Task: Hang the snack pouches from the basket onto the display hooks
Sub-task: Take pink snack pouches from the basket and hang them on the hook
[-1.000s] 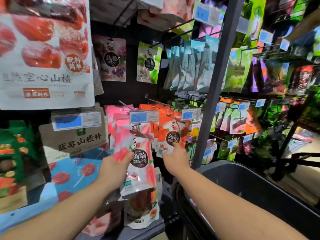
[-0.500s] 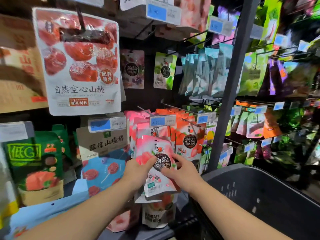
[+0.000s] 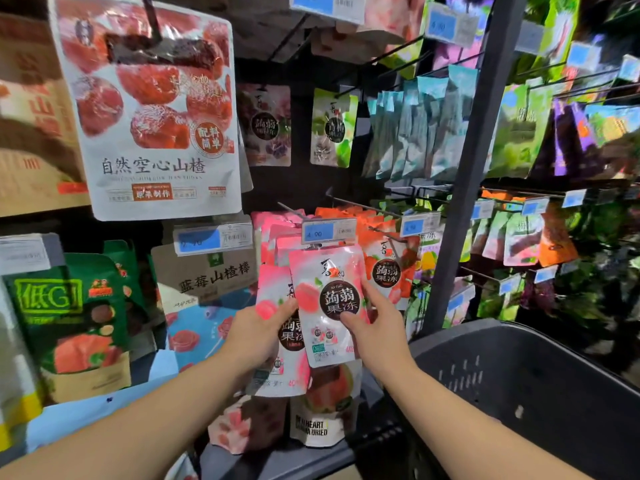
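Right hand [image 3: 377, 327] pinches the front pink-and-white glossy snack pouch [image 3: 325, 299] at its lower right. The thumb lies flat on the printed face just under the dark round label, and the other fingers wrap behind the right edge, mostly hidden. Grip is closed on the pouch, not spread. The pouch is upright. Its top edge sits just below the blue-and-white price tag [image 3: 329, 232] at the front end of the thin metal display hook [image 3: 292, 208]. Cannot tell if the hang hole is on the hook, since the tag covers that spot.

Left hand [image 3: 256, 341] holds a second pink-and-white snack pouch [image 3: 287, 362], lower than the front one, just behind it and partly overlapped by it. The thumb lies across the upper left of its face, with the fingers behind and out of sight. Grip is closed on the pouch's left side.

Behind both, a row of pink hanging pouches [image 3: 277, 233] sits on the same hook. Just right of them, orange-red pouches [image 3: 391, 271] hang on the neighbouring hook.

The dark grey plastic basket with slotted wall [image 3: 519, 393] is at lower right, beside the right forearm. Its contents are not visible from this angle.

A large white pouch with red fruit print [image 3: 156, 133] hangs at upper left, and a green standing pouch [image 3: 69, 323] is at far left. The dark grey upright rack post [image 3: 474, 168] stands right of the hooks.
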A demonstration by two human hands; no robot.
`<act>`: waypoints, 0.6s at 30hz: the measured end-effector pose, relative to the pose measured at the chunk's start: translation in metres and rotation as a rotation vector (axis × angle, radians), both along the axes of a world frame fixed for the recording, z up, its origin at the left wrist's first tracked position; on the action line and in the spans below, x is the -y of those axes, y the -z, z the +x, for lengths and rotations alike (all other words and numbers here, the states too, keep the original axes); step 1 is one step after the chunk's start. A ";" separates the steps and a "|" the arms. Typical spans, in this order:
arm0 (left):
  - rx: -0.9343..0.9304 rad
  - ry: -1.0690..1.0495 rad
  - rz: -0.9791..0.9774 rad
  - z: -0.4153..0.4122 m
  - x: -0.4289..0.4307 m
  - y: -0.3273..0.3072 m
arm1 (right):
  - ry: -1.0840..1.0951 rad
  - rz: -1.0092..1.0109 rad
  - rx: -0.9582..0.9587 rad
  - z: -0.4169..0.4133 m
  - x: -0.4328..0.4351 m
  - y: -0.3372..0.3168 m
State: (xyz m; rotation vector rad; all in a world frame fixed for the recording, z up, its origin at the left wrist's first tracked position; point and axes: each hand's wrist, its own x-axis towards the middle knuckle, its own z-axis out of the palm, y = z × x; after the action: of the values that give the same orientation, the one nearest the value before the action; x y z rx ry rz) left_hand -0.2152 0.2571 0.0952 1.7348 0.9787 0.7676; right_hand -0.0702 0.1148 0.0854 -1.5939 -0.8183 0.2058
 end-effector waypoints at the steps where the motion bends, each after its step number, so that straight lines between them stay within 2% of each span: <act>1: -0.014 -0.007 0.009 0.001 0.001 0.000 | -0.001 -0.003 0.007 0.000 -0.002 0.000; 18: 0.023 -0.079 -0.030 0.012 -0.007 -0.005 | 0.016 -0.028 -0.010 0.011 -0.038 0.010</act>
State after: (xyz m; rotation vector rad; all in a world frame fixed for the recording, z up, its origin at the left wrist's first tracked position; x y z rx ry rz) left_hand -0.2029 0.2638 0.1001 1.6661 1.0433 0.8178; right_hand -0.0592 0.1530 0.0753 -1.6240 -0.7980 0.2138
